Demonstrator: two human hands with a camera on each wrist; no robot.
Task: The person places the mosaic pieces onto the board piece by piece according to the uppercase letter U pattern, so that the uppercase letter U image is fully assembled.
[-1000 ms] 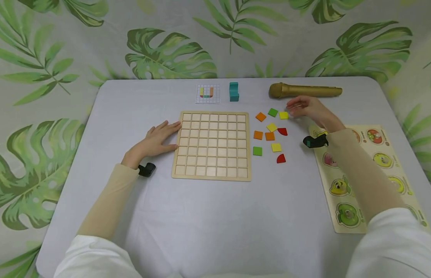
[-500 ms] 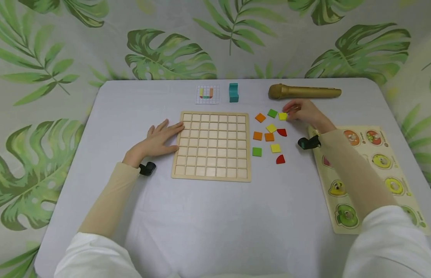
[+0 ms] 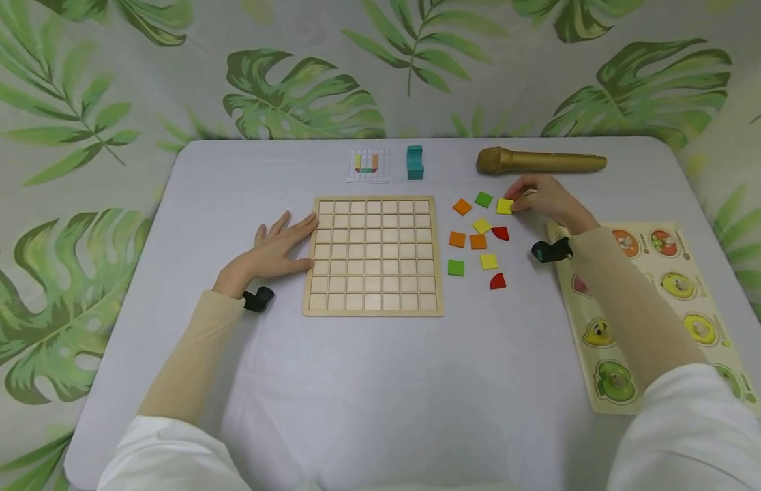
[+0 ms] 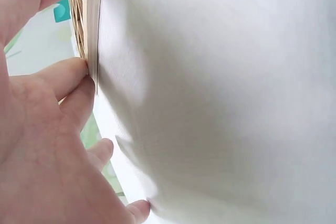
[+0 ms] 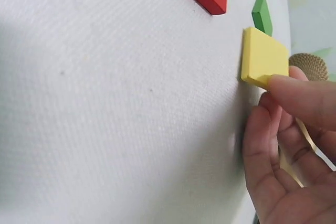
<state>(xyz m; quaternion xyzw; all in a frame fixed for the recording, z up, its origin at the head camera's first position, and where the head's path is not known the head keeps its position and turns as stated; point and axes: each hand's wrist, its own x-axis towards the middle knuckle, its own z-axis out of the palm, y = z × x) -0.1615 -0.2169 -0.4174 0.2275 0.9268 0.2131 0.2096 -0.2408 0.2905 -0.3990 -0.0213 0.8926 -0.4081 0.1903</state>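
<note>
A wooden grid board (image 3: 373,313) with square cells lies in the middle of the table. My left hand (image 3: 266,254) rests at its left edge, fingers spread and fairly straight; in the left wrist view, fingertips (image 4: 79,72) touch the board's side (image 4: 93,30). At the right, my right hand (image 3: 543,199) pinches a yellow square tile (image 5: 264,56) by one corner, thumb on its face. Beside that hand lie several loose tiles: a green square (image 3: 483,199), an orange square (image 3: 462,207), another yellow square (image 3: 481,226) and a red quarter-circle (image 3: 500,234).
Behind the board lie a pattern card (image 3: 368,166) with a coloured U shape and a teal block (image 3: 415,163). A gold microphone (image 3: 540,161) lies beyond the right hand. Under the right forearm is a fruit puzzle board (image 3: 614,382).
My right hand has come left and down to the yellow square tile and now pinches it. The board has turned slightly, its far edge shifting left. My left hand stays at its edge.
</note>
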